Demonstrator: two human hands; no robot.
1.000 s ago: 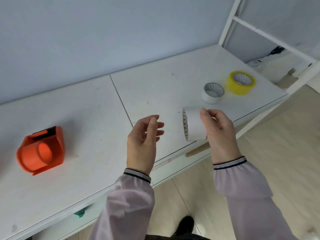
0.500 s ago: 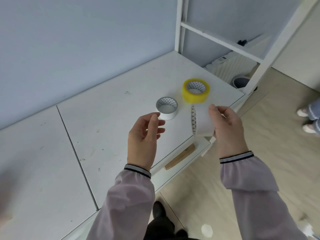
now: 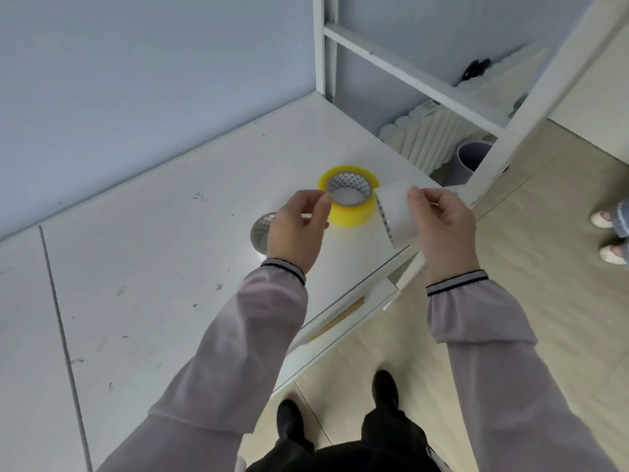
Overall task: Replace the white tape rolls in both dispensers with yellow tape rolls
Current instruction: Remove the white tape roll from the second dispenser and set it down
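Observation:
A yellow tape roll [image 3: 350, 216] lies flat on the white table [image 3: 170, 267], near its right end. My left hand [image 3: 296, 229] has its thumb and forefinger pinched on that roll's left rim. My right hand [image 3: 442, 226] holds a white tape roll [image 3: 394, 212] on edge just right of the yellow one, above the table's corner. A second white roll [image 3: 260, 229] lies on the table, mostly hidden behind my left hand. No dispenser is in view.
A white metal frame [image 3: 510, 131] rises at the table's right end, with a radiator [image 3: 429, 137] and a grey bin [image 3: 471, 161] behind it. Another person's feet [image 3: 609, 233] stand on the floor at the far right. My own shoes [image 3: 289, 420] show below the table edge.
The view has swung right, so the orange dispenser has left the frame. My left hand has moved forward from open in mid-air onto the yellow roll's rim. My right hand keeps the white roll.

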